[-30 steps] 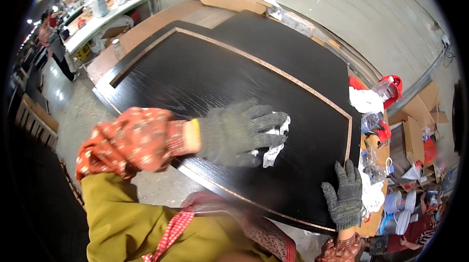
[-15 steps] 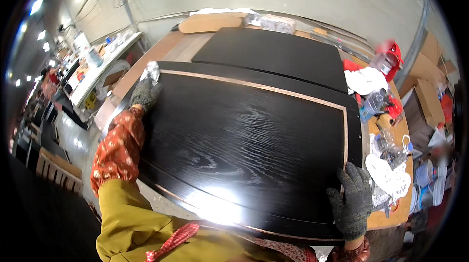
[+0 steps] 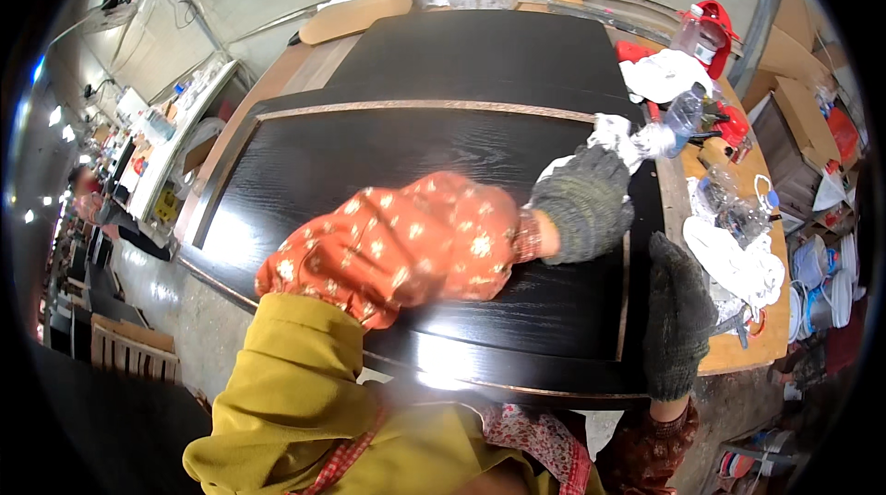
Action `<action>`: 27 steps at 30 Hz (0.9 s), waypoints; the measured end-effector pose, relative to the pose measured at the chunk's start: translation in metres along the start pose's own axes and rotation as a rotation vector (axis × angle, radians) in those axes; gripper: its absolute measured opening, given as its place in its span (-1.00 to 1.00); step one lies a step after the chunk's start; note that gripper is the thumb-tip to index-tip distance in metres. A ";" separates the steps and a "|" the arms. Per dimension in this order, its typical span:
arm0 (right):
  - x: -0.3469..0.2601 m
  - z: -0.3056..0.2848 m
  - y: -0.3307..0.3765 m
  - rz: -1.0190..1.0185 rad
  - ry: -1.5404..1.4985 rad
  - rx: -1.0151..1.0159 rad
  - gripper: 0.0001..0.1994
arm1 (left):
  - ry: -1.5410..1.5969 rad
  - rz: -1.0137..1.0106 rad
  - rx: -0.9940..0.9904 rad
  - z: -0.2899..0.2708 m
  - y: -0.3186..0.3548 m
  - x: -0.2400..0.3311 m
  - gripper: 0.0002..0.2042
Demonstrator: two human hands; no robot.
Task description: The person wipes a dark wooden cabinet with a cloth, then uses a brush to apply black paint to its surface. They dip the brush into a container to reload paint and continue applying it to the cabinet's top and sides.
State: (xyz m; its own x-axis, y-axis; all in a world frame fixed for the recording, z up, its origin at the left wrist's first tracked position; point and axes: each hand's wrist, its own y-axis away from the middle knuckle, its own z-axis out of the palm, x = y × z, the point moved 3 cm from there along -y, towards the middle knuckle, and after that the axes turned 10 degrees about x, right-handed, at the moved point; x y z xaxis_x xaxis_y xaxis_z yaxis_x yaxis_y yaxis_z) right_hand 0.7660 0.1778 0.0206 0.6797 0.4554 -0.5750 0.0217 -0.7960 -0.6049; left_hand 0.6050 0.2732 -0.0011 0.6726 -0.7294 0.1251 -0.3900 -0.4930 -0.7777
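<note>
Taking the panel's middle as the clock's centre and its far edge as twelve, the left hand lies near two o'clock over a white cloth, whose bunched end shows past the glove; the fingers are pressed together, but whether they pinch the cloth or only flatten it I cannot tell. The right hand rests at four on the panel's edge, fingers closed up side by side, thumb hidden; a grip beneath cannot be made out. The cloth looks soft and light, best gathered in the palm with loose ends tucked in. The panel looks stiff, probably heavy, and its glossy black face, glaring at six and nine, may be slippery and easily scratched; the outer edges, outside the pale strip, seem the place to take hold. Beyond it at twelve lies a dark slab. The right side is crowded: a clear bottle at two, close to the cloth's end, with a white rag behind it, and another crumpled rag at three on the wooden bench, leaving little elbow room there.
</note>
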 end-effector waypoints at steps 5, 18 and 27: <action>0.008 -0.002 -0.002 -0.122 0.096 0.014 -0.78 | 0.167 -0.043 -0.436 -0.067 0.036 0.021 -0.57; -0.015 0.013 -0.002 -0.236 0.250 -0.203 -0.63 | -0.520 -0.346 -0.663 -0.234 0.206 -0.133 -0.60; -0.007 0.015 0.006 -0.246 0.308 -0.218 -0.65 | -0.061 -0.302 -0.333 -0.200 0.133 -0.061 -0.60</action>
State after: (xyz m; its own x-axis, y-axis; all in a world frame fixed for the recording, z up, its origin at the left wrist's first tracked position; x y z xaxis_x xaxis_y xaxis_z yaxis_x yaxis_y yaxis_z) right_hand 0.7501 0.1758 0.0128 0.8209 0.5281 -0.2174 0.3417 -0.7591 -0.5540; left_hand 0.3860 0.1570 0.0112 0.8191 -0.5053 0.2716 -0.3454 -0.8124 -0.4698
